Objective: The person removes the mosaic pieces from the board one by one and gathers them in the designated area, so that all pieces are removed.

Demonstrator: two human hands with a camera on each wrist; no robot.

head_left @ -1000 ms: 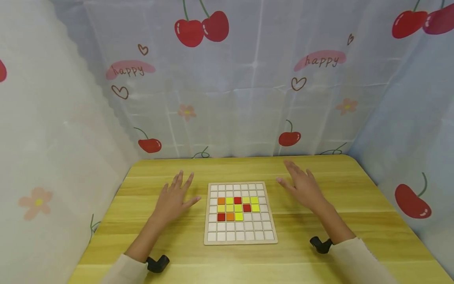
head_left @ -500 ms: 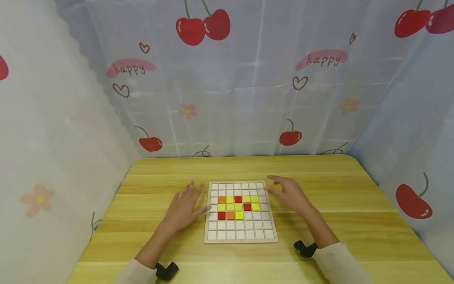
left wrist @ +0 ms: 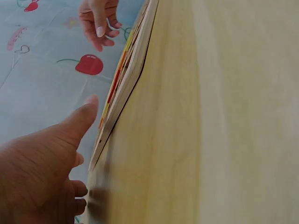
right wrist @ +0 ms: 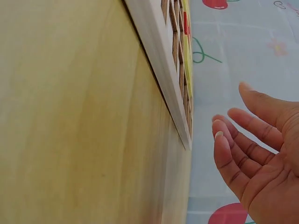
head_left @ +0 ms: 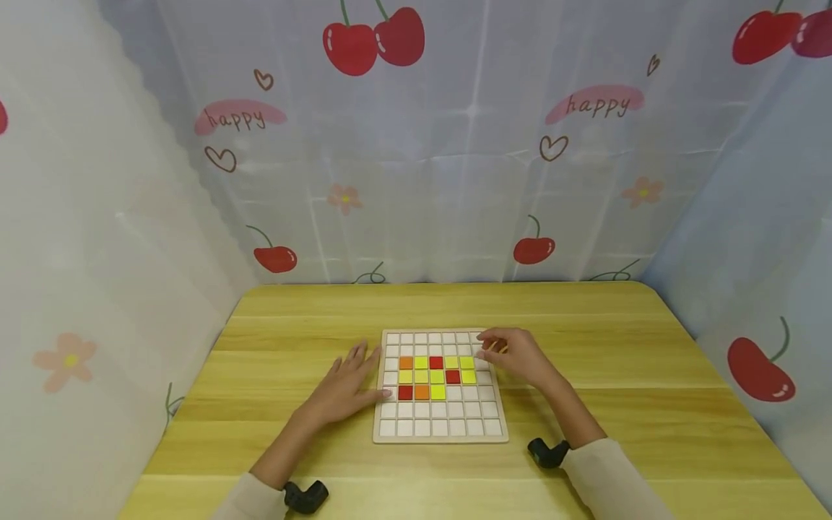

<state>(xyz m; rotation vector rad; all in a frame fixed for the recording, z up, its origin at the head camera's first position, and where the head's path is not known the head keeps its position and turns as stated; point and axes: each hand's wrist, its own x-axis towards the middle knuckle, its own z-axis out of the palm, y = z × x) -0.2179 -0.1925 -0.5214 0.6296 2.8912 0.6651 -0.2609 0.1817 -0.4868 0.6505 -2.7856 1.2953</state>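
Against the frame of a second ago, I record both hands closer in: the left hand has shifted right to the board's left edge, and the right hand has come left to its upper right corner. The flat, square, pale wooden grid board lies on the yellow wood-grain table between them, and the layout of its red, orange and yellow square tiles is unchanged.

Left hand: fingers extended and spread, thumb over the leftmost cell of the fifth row and partly covering it; nothing held. I cannot tell whether the thumb touches. In its wrist view the remaining fingers are mostly hidden and the hand is cut by the frame.

Right hand: half open, fingers loosely bent, thumb apart, nothing visible in its grasp. From the head view it obscures part of the upper right cells; its wrist view shows the fingers apart from the board.

Both wrist views catch the board nearly edge-on, reducing the tiles to thin coloured strips. Beige sleeves run off the lower edge. I can see only part of each black angled device at the wrists.
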